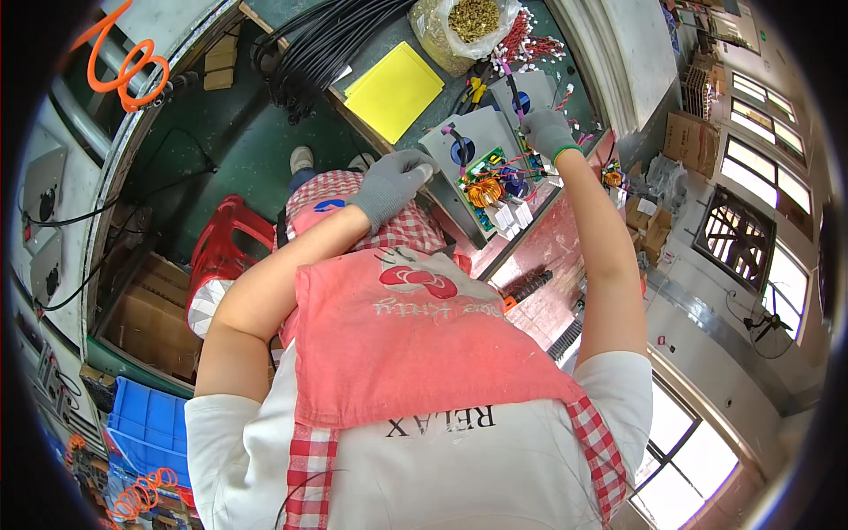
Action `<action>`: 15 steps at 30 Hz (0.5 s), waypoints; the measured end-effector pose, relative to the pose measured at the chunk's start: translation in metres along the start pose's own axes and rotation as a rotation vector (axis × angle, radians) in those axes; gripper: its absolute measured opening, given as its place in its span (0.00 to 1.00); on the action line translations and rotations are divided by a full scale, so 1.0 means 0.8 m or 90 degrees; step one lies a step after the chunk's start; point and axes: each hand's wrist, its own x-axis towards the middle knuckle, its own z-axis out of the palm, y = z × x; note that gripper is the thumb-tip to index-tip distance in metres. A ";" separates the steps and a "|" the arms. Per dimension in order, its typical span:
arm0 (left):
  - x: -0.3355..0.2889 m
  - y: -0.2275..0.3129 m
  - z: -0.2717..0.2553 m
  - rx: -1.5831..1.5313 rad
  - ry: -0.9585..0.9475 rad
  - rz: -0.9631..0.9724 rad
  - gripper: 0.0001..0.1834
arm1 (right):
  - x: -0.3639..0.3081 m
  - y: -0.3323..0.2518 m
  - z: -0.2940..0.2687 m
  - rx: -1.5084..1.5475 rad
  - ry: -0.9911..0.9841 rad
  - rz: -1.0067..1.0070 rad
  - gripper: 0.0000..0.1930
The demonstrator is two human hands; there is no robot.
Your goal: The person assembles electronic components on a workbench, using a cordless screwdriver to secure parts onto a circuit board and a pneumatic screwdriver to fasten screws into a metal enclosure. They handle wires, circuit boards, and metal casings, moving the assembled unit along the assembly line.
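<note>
In the upper middle of the frame, a green circuit board (492,162) sits at the lower edge of a grey metal case (438,141), its copper-coloured coil (484,192) facing up and pale blocks (512,217) along its lower side. The gloved left hand (389,187) is left of that case, fingers curled in toward the thumb, the tips close to the case's left edge — whether anything is pinched between them I cannot tell. The gloved right hand (548,132) is to the upper right of the board, fingers bent down among thin wires beside a second grey case (541,86); its grip is hidden, so I cannot tell if it has closed on one. Farther up on the workbench lie yellow sheets (395,91), a bundle of black cables (340,44) and, near the top edge, a clear bag (430,35) of small brass-coloured parts — red-and-white wire leads (534,46) lie just to its right.
</note>
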 end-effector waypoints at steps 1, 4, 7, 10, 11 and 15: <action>0.001 0.001 0.001 -0.010 0.001 -0.001 0.13 | -0.001 -0.001 -0.007 0.002 -0.027 0.004 0.09; 0.000 0.004 0.003 -0.028 -0.016 -0.024 0.13 | 0.028 0.016 0.030 -0.058 -0.017 -0.009 0.06; -0.001 0.008 0.003 -0.074 -0.005 -0.032 0.12 | 0.040 0.018 0.041 -0.022 -0.002 0.012 0.06; 0.004 0.003 0.003 -0.070 0.014 -0.030 0.12 | 0.026 0.014 0.020 0.000 0.005 -0.014 0.07; 0.005 0.002 0.003 -0.069 0.015 -0.039 0.12 | 0.023 0.013 0.010 0.002 0.005 -0.026 0.07; 0.014 -0.009 0.007 -0.059 0.012 -0.057 0.13 | 0.027 0.008 -0.007 -0.055 0.037 -0.043 0.07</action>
